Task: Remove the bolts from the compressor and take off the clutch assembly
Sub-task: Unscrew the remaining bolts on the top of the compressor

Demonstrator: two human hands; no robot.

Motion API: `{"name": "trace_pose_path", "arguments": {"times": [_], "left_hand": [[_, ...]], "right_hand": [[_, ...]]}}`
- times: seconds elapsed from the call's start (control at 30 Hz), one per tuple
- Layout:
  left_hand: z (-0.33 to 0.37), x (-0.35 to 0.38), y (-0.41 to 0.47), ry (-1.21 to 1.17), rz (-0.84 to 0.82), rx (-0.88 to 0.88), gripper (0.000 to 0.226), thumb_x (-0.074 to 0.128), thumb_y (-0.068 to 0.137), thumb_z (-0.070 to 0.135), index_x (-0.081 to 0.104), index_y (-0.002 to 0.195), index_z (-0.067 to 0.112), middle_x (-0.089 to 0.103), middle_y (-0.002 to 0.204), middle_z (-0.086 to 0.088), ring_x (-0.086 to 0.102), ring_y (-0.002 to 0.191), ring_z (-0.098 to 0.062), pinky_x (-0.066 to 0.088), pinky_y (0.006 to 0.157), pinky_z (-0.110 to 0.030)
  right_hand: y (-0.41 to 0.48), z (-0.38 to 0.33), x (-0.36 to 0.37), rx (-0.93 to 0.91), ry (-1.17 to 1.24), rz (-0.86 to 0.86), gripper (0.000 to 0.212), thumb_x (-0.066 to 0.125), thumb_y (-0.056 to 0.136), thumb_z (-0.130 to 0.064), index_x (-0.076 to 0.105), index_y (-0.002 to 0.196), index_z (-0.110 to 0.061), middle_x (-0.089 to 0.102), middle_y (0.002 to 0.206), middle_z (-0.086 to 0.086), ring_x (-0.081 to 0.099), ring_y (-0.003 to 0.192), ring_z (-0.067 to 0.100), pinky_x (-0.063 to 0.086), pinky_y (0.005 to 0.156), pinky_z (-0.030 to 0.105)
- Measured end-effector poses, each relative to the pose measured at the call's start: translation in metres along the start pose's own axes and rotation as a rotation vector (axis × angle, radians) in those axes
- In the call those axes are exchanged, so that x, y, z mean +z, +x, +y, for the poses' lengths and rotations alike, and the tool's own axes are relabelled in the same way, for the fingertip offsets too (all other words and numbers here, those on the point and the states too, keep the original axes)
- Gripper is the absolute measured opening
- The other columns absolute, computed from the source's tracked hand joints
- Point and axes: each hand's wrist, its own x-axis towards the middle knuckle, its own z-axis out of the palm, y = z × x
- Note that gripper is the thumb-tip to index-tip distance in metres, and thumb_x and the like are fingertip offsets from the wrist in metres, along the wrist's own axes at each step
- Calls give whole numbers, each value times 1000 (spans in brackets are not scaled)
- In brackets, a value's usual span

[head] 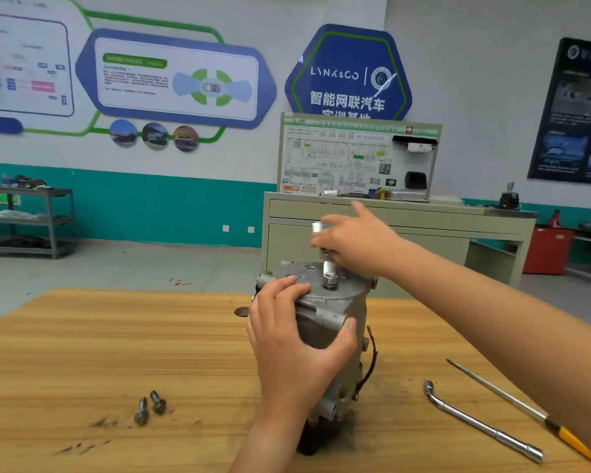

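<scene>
I'm gripping the compressor (pixel 350 303) mid-table with my left hand (pixel 297 343) to steady it, my right hand (pixel 355 240) pinching the socket (pixel 329 271) seated on top; two bolts (pixel 157 402) are lying by the near edge.

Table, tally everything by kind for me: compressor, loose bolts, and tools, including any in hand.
Compressor: 1
Loose bolts: 2
Tools: 3 (bent wrench, screwdriver, socket driver held by right hand)
Total: 6
</scene>
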Motion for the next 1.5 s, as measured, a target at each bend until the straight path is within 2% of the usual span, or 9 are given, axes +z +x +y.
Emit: {"name": "trace_pose_path", "arguments": {"times": [0.17,0.3,0.43,0.53,0.6,0.7,0.83,1.1,1.5], "left_hand": [[-2,2,-1,-18,1,-3,57,59,64,51,61,104,9,53,116,-2,38,116,-9,38,97,-40],[0,3,-3,-35,1,-11,58,59,64,50,61,104,8,52,117,-2,38,117,-9,32,98,-32],[3,1,-3,-41,-8,-24,59,58,65,50,61,105,7,52,118,-3,38,119,-12,33,100,-34],[5,-2,-4,-35,-30,-40,59,57,66,51,60,107,8,52,120,-4,41,120,-17,37,100,-42],[5,-3,-4,-35,-48,-52,60,57,66,52,59,109,11,50,120,0,40,120,-15,37,101,-44],[5,-4,-4,-33,-49,-59,60,57,66,53,59,109,13,47,120,5,39,122,-13,36,102,-41],[6,-3,-4,-30,-47,-60,60,57,66,54,59,110,13,45,120,8,39,120,-12,37,101,-42],[3,-1,-4,4,-23,-38,59,56,67,55,60,109,15,45,120,10,33,118,-2,36,101,-47],[5,-1,-3,5,-33,-50,65,56,63,59,60,109,13,47,120,7,43,117,-20,37,98,-51]], "right_hand": [[9,1,8,-202,104,301,33,45,96,-16,55,127,-13,53,135,2,43,129,17,23,108,42],[-19,5,29,37,230,425,26,45,96,-12,62,114,-4,62,121,12,58,112,26,35,96,43],[-24,8,19,372,456,470,27,37,99,-23,58,105,-6,65,84,12,60,76,31,37,58,33],[-26,14,-10,534,719,533,29,33,100,-25,52,101,-2,62,83,14,57,76,32,44,63,39],[-37,8,-29,507,637,532,25,30,101,-23,46,106,-4,53,69,8,51,64,30,35,54,37],[-67,-11,-53,465,308,333,17,34,98,-14,39,113,-8,36,58,1,32,48,19,19,45,30],[-103,-42,-74,331,25,-32,27,39,90,-7,43,115,-15,35,61,-2,31,49,13,20,41,27],[-111,-54,-87,274,-35,-257,31,41,89,-6,57,112,-18,35,64,-2,45,66,19,38,53,28],[-79,-74,-120,161,-38,-579,4,53,92,-16,49,92,-15,41,70,2,47,72,22,42,55,30]]}}
